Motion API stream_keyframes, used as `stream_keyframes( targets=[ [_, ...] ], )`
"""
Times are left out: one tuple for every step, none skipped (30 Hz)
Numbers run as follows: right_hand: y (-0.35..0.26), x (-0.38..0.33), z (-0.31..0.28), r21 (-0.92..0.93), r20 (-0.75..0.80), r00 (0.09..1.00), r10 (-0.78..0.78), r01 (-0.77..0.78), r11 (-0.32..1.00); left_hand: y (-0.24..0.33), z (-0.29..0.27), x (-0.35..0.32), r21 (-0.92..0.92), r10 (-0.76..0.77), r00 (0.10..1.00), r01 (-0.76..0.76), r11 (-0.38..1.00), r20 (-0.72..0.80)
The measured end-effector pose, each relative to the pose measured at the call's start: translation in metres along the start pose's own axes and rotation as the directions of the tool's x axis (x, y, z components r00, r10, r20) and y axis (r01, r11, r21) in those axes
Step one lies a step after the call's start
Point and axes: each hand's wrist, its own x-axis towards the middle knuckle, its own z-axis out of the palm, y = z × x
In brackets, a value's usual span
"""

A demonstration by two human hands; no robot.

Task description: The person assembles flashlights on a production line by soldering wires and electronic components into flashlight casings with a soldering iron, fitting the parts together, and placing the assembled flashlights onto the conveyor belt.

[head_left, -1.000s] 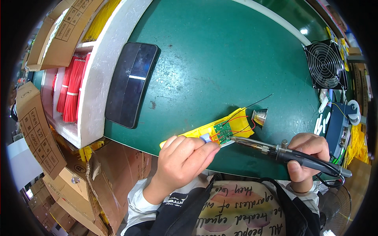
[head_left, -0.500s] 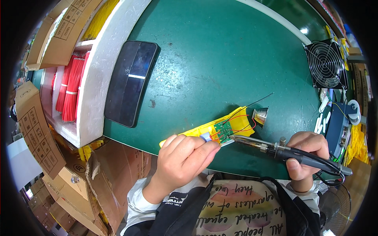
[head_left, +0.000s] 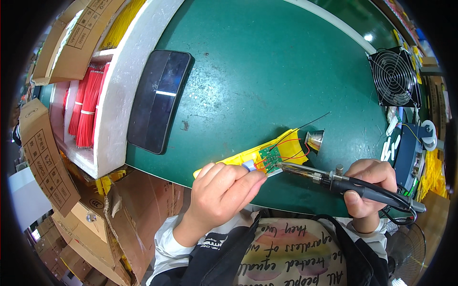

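My left hand [head_left: 217, 193] is closed at the near side of a yellow plastic housing [head_left: 229, 161], thumb and forefinger pressed together over it. A green circuit board [head_left: 271, 157] sits in the housing, with thin red and black wires running from it to a silver cone-shaped cup [head_left: 315, 140] at the housing's right end. Beside my left fingertips, a blue-grey cylindrical part [head_left: 249, 165] shows. My right hand [head_left: 369, 186] is wrapped round the black handle of a soldering iron [head_left: 336, 182], its metal tip at the lower edge of the board. My fingers hide part of the housing.
A black phone [head_left: 160, 102] lies left on the green table [head_left: 267, 71]. Beyond it, a white foam rack [head_left: 129, 62] holds red wire bundles [head_left: 88, 109]. A fan with a wire guard [head_left: 393, 78] stands far right, above a dark device [head_left: 410, 152]. Cardboard boxes [head_left: 138, 214] are at lower left.
The soldering iron and my right hand have shifted slightly left, bringing the tip a little further along the board's edge. My left hand and the housing look unchanged.
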Motion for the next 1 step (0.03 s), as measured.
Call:
stream_keyframes(
  targets=[
    [0.0011,0.0,0.0007,0.02,0.004,1.0,-0.003,0.003,1.0,0.0002,0.0001,-0.0001,0.003,-0.003,1.0,0.003,1.0,0.001]
  ],
)
